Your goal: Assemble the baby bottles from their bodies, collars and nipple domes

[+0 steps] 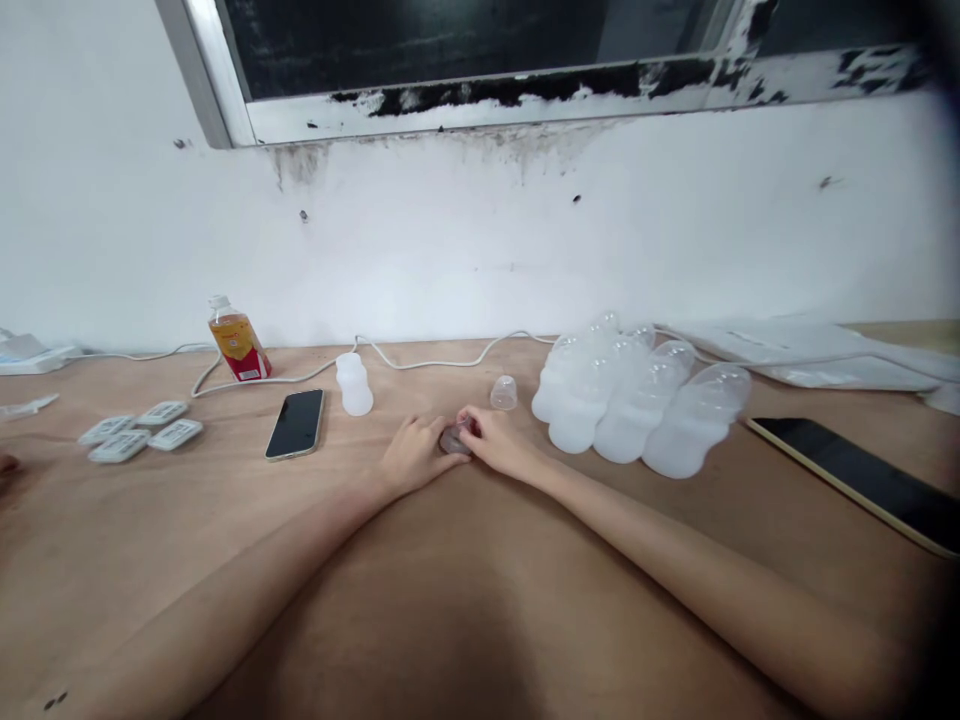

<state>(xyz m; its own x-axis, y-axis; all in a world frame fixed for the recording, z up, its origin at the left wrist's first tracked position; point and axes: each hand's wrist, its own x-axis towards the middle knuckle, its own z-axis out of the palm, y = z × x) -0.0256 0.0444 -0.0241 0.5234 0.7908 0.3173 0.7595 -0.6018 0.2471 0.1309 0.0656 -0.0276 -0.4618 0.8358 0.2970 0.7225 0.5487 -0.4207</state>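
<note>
My left hand [421, 455] curls around a small round greyish see-through piece [452, 440], perhaps a baby bottle's top part, low over the table. Pinched fingers of my right hand [495, 440] meet its right side. Both hands partly cover the piece, so its exact kind is unclear. Just beyond my right hand stands a clear dome cap [504, 393]. A frosted white bottle body [354, 384] without a cap is upright behind my left hand. To the right, several frosted baby bottles [628, 400] with clear domed caps stand close together.
A phone [295, 425] and several small flat white packs [141, 432] lie left. Behind them stands a drink bottle [240, 340]. A white cable [427, 365] runs along the back. A tablet-like dark device [862, 480] and plastic bags [810, 355] lie right. Another person's fingers [7, 462] show far left.
</note>
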